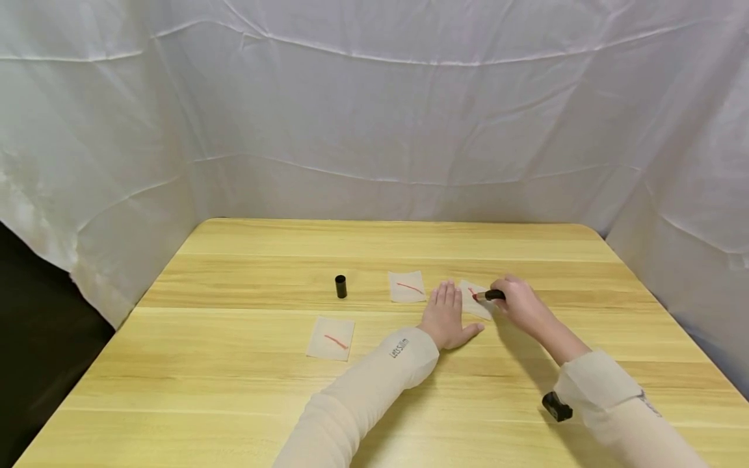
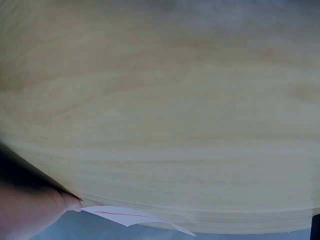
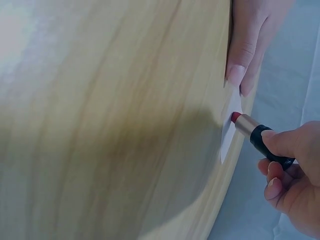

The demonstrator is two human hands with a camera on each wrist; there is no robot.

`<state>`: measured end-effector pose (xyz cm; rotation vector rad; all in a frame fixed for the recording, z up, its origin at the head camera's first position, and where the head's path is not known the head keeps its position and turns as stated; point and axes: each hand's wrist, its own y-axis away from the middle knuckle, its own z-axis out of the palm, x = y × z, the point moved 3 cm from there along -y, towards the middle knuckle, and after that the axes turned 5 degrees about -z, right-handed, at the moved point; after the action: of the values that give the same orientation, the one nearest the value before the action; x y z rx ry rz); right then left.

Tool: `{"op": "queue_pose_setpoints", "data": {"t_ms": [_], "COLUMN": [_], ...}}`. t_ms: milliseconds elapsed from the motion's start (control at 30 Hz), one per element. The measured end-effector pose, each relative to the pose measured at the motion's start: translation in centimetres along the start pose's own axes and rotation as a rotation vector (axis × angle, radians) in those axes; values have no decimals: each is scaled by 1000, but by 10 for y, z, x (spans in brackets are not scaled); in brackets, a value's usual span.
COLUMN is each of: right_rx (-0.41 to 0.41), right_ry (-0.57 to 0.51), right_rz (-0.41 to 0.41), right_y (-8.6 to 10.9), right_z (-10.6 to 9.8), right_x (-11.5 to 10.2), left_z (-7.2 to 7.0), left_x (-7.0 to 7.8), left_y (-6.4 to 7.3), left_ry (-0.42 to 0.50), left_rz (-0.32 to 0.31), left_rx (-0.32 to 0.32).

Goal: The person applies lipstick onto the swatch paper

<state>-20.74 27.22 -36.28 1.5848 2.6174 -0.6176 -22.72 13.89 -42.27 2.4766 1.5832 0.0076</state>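
In the head view my right hand (image 1: 519, 304) grips a lipstick with a black base (image 1: 495, 294). Its red tip touches the right-hand paper square (image 1: 476, 309), where a short red mark shows. The right wrist view shows the lipstick (image 3: 257, 136) pinched between thumb and curled fingers, tip against the paper (image 3: 228, 135). My left hand (image 1: 446, 316) lies flat with straight fingers at the left edge of that paper. Just left of those fingers is a second square (image 1: 406, 287) with a red stroke. A third square (image 1: 330, 338), also marked red, lies nearer on the left.
A black lipstick cap (image 1: 341, 286) stands upright on the wooden table (image 1: 234, 383), left of the papers. White cloth (image 1: 409, 130) hangs behind the table and along both sides. A small black device (image 1: 556, 407) sits at my right wrist.
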Motion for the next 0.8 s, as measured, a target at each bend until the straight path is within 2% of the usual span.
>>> {"op": "queue_pose_setpoints", "data": {"t_ms": [367,800], "right_rx": [21,48], "right_ry": [17,14], "right_rz": [-23,-62], "right_y": [11,24], "right_z": [-4,-7], "right_x": [-3,-8], "left_z": [-6,-5], "left_x": [-1,-1], "left_y": [7,6], "left_ry": [3,-5], "left_rz": [9,12], "left_rx": [7,35]}}
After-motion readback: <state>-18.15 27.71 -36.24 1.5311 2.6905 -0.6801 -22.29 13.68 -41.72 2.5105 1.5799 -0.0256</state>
